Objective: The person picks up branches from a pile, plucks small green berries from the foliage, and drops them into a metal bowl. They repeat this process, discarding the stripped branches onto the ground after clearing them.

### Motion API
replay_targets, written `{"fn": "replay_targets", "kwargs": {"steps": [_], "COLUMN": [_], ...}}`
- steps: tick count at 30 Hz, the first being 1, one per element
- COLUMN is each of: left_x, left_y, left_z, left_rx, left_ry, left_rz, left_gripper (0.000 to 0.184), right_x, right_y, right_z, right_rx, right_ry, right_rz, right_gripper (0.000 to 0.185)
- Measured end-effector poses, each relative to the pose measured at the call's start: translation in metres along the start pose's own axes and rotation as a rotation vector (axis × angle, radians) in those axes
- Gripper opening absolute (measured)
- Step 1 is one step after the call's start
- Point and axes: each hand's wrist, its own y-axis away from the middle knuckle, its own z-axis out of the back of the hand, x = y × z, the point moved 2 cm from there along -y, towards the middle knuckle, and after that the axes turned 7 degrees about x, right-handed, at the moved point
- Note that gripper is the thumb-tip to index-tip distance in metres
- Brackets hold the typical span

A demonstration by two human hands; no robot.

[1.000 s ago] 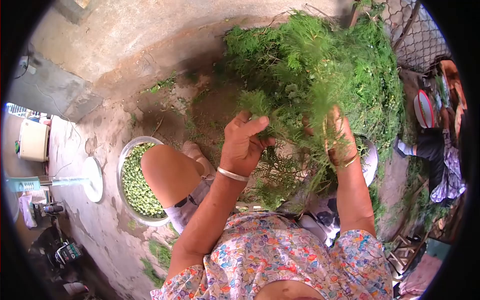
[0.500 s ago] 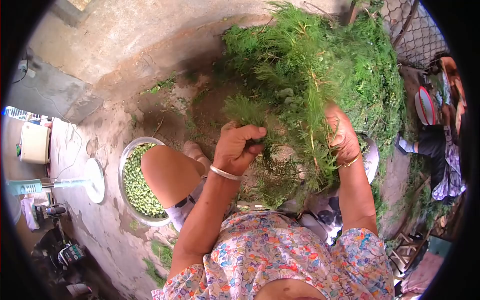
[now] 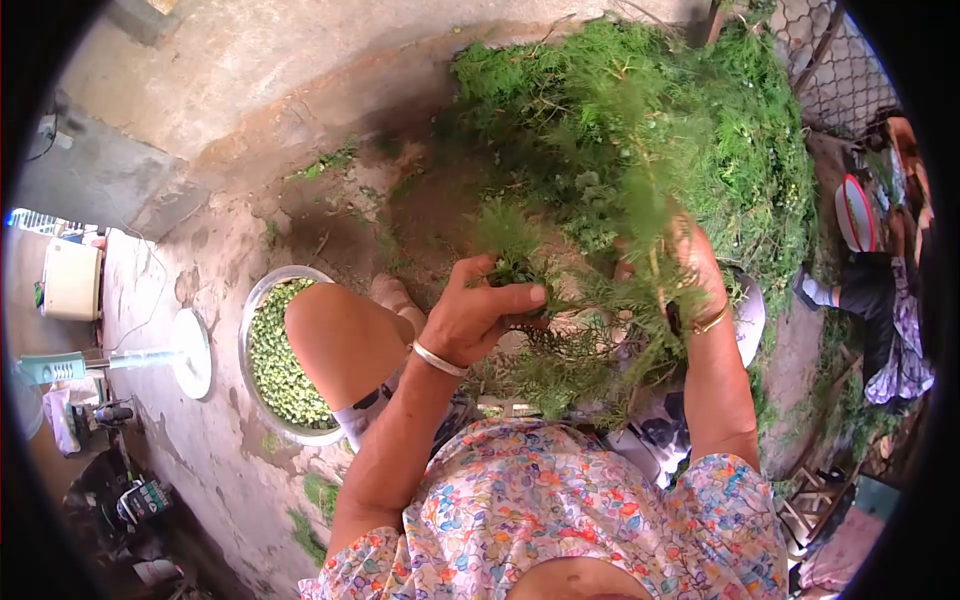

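My left hand [image 3: 478,312] is closed, thumb pressed toward the fingers, on a small feathery green sprig [image 3: 508,232] that sticks out above it. Across from it, my right hand [image 3: 698,272] grips a long evergreen branch [image 3: 655,255] with fine, flat foliage. That branch stands roughly upright and is blurred, and its leaves partly cover my right fingers. Loose foliage [image 3: 560,375] hangs between my hands, above my lap. Past both hands lies a large heap of cut evergreen branches [image 3: 755,150]. By my left knee stands a metal basin [image 3: 247,345] holding many small pale-green pieces.
A standing fan [image 3: 192,353] is on the concrete floor at left, near a cream-coloured box [image 3: 72,280]. A wall [image 3: 330,60] curves along the back; wire mesh [image 3: 830,70] is at upper right. Another person's leg [image 3: 865,290] shows at the right, beside scattered greenery.
My left hand has shifted slightly right and down with its sprig. The branch in my right hand has moved and blurred, and my right hand is slightly farther right.
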Motion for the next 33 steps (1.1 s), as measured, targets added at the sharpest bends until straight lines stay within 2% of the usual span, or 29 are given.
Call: {"fn": "replay_targets", "kwargs": {"steps": [2,3,5,7,8,9,10,12,13,14,16,17,18,20,21,22,24,25,26,28,29,30,32,33], "left_x": [0.002,0.005,0.013,0.016,0.017,0.012,0.005,-0.007,-0.009,-0.011,-0.017,-0.017,-0.02,-0.018,-0.012,-0.004,0.012,0.018,0.018,0.017,0.018,0.019,0.019,0.018], "left_y": [0.001,-0.001,-0.004,-0.002,-0.002,0.002,0.007,0.017,0.019,0.021,0.025,0.029,0.031,0.029,0.026,0.023,0.015,0.013,0.013,0.012,0.012,0.013,0.016,0.019], "left_z": [0.005,0.01,0.022,0.028,0.029,0.024,0.019,0.01,0.01,0.018,0.034,0.034,0.029,0.025,0.027,0.029,0.032,0.033,0.033,0.031,0.033,0.036,0.038,0.037], "left_rx": [-0.009,0.065,0.136,0.234,0.233,0.211,0.187,0.135,0.11,0.108,0.418,0.409,0.39,0.378,0.303,0.225,0.145,0.061,0.062,0.071,0.069,0.045,0.022,-0.008], "left_ry": [0.008,-0.036,-0.08,-0.366,-0.364,-0.38,-0.395,-0.422,-0.438,-0.437,-0.63,-0.627,-0.563,-0.498,-0.196,0.105,0.226,0.345,0.346,0.36,0.36,0.253,0.144,0.079], "left_rz": [0.009,0.008,0.006,-0.095,-0.095,-0.08,-0.066,-0.042,-0.031,-0.032,-0.28,-0.277,-0.261,-0.247,-0.124,0.002,0.077,0.152,0.155,0.167,0.168,0.139,0.111,0.105], "left_gripper": [0.083,0.083,0.084,0.066,0.066,0.056,0.047,0.028,0.019,0.019,0.024,0.024,0.023,0.023,0.022,0.022,0.017,0.014,0.014,0.013,0.013,0.012,0.011,0.011], "right_x": [-0.01,0.012,-0.001,0.002,0.013,0.023,0.013,-0.026,0.01,0.039,0.061,0.055,0.052,0.049,0.015,-0.008,-0.021,-0.019,-0.028,-0.037,-0.033,-0.037,-0.047,0.0], "right_y": [0.007,-0.013,-0.011,-0.02,-0.028,-0.032,-0.027,-0.012,-0.022,-0.035,-0.045,-0.042,-0.041,-0.042,-0.022,-0.007,-0.001,0.004,0.008,0.001,-0.001,-0.005,-0.01,-0.031], "right_z": [0.003,-0.005,0.001,0.001,0.001,-0.002,0.0,0.011,0.0,-0.017,-0.036,-0.031,-0.032,-0.034,-0.014,-0.003,0.0,-0.009,-0.003,0.002,0.004,0.006,0.01,-0.009], "right_rx": [0.034,0.095,0.092,0.089,0.147,0.204,0.208,0.119,0.081,0.083,-0.638,-0.627,-0.621,-0.404,-0.464,-0.467,-0.05,-0.322,-0.324,-0.077,0.042,0.042,0.047,0.017], "right_ry": [0.139,0.085,0.089,0.093,0.347,0.597,0.595,0.643,0.658,0.657,-0.315,-0.368,-0.372,-0.446,-0.237,-0.233,-0.067,-0.326,-0.325,-0.185,0.018,0.016,0.427,0.584], "right_rz": [0.03,-0.082,-0.126,-0.17,0.077,0.329,0.328,-0.205,-0.027,-0.026,-0.762,-0.77,-0.772,-0.716,-0.834,-0.835,-0.314,-0.527,-0.53,-0.36,-0.117,-0.118,-0.289,-0.088], "right_gripper": [0.052,0.053,0.052,0.051,0.046,0.042,0.042,0.092,0.074,0.074,0.044,0.029,0.029,0.04,0.037,0.037,0.035,0.032,0.032,0.033,0.038,0.038,0.097,0.089]}}
